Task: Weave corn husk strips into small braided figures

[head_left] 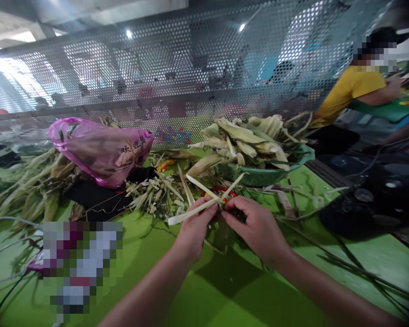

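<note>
Pale strips of corn husk (190, 214) cross above the green table, their free ends pointing left, up-left and up-right. My left hand (193, 231) is closed, pinching the strips close to where they cross. From the other side, my right hand (255, 225) pinches at the same crossing, thumb and forefinger together; its other fingers are curled and partly hidden. Just beyond the hands lies a heap of small cut husk pieces (157, 195). Something red and yellow shows partly behind my fingers.
A green basket (259, 176) piled with dried corn husks (248, 136) stands behind my right hand. Left of centre lies a pink plastic bag (102, 145), with more husks (37, 186) beside it. A perforated metal screen (177, 72) runs behind. One person in yellow (347, 91) sits at right.
</note>
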The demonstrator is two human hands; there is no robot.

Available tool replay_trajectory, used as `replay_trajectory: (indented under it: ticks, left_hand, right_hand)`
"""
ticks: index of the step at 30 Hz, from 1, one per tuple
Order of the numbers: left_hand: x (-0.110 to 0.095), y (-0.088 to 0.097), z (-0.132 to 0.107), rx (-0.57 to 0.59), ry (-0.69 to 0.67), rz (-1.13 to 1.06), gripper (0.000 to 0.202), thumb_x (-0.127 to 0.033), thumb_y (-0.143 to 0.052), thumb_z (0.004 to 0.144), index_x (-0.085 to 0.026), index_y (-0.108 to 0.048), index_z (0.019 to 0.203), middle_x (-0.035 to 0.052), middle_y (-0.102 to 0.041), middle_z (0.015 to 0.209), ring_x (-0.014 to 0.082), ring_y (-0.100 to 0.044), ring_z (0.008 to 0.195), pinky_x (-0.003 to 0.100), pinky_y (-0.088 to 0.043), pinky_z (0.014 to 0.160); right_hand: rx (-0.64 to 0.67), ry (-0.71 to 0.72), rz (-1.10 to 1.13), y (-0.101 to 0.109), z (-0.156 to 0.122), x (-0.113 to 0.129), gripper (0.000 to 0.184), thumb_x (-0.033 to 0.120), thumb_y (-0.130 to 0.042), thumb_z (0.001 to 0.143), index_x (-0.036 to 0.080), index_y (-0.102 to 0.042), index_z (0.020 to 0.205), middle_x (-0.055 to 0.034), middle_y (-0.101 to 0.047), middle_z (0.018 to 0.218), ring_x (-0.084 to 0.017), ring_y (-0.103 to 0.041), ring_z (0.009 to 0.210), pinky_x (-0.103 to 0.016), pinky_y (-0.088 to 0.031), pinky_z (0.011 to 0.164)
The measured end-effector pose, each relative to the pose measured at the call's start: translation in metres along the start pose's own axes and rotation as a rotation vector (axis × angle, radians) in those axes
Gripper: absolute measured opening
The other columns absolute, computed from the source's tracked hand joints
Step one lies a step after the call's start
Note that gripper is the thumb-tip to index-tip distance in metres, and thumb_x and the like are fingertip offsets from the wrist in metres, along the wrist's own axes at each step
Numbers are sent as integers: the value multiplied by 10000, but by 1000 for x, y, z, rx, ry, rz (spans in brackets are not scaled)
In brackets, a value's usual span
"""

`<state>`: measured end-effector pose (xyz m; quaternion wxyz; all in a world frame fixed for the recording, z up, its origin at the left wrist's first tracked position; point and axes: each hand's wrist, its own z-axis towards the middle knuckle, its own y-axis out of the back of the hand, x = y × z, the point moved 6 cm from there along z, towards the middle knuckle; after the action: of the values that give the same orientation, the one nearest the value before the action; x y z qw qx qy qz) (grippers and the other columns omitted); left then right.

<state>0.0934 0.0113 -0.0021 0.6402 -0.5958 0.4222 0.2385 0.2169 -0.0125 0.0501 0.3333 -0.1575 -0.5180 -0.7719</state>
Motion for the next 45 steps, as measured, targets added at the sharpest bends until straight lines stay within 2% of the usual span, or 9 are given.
replay_trajectory:
  ticks: [6, 11, 15, 21, 29, 33, 36, 38, 45]
  left_hand:
    - [-3, -6, -1, 111, -1, 153, 250, -316, -704, 758, -169, -669, 957, 41, -639, 930, 147, -556, 899, 248, -415, 848]
    - [-6, -1, 1, 35, -7, 232, 227, -376, -675, 779, -158, -650, 840, 15, -613, 825, 117, -527, 791, 225, -412, 765]
    - [-5, -1, -1, -9, 70, 145, 295, -413, -719, 722, -138, -624, 775, -15, -552, 683, 85, -481, 638, 205, -393, 631]
    - [-4, 3, -1, -124, 147, 78, 357, -430, -764, 656, -120, -603, 726, -26, -530, 590, 72, -465, 528, 209, -384, 544]
    - [-10, 4, 0, -133, 139, 64, 385, -432, -791, 622, -131, -556, 678, -35, -518, 561, 52, -434, 475, 196, -351, 497]
    - [-13, 5, 1, -109, 103, 109, 368, -438, -772, 652, -130, -582, 716, -31, -532, 579, 65, -465, 506, 200, -366, 519]
    - [-11, 1, 1, -19, 86, 139, 342, -447, -724, 712, -130, -636, 805, -8, -583, 657, 79, -507, 580, 196, -388, 567]
    - [-9, -3, -1, 35, 102, 171, 329, -447, -694, 745, -131, -652, 826, 0, -595, 692, 85, -516, 616, 200, -403, 602]
    - [-2, -9, -4, 99, 117, 313, 368, -518, -634, 770, -154, -575, 785, -21, -505, 637, 98, -470, 568, 227, -395, 566]
  right_hand:
    - [47, 108, -76, -1, 0, 5, 102, 179, -526, 834, 205, -591, 760, -42, -637, 770, -193, -558, 717, -295, -416, 648]
    - [84, 147, -148, 1, 0, 8, 124, 164, -508, 846, 203, -562, 742, -40, -615, 756, -192, -541, 708, -293, -388, 638]
    - [106, 181, -164, 4, 2, 11, 138, 162, -510, 853, 206, -545, 727, -31, -598, 730, -194, -541, 714, -289, -374, 641]
    - [118, 215, -162, 5, 4, 13, 159, 133, -511, 840, 205, -512, 698, -24, -572, 703, -182, -510, 676, -287, -359, 620]
    - [123, 209, -119, 10, 5, 13, 185, 141, -509, 821, 204, -488, 649, -5, -527, 649, -160, -471, 621, -275, -332, 586]
    - [147, 116, -6, 10, 4, 4, 190, 196, -528, 836, 202, -519, 647, -3, -544, 639, -158, -487, 613, -273, -362, 573]
    - [193, -54, 295, 6, 5, -11, 147, 333, -570, 864, 200, -620, 826, -35, -650, 792, -186, -589, 735, -289, -451, 651]
    - [182, -161, 488, 3, 5, -21, 233, 416, -603, 849, 198, -639, 921, -52, -681, 879, -210, -622, 823, -307, -484, 726]
    - [30, -235, 574, 8, 4, -27, 210, 394, -660, 813, 186, -659, 782, -41, -657, 789, -207, -586, 786, -314, -456, 754]
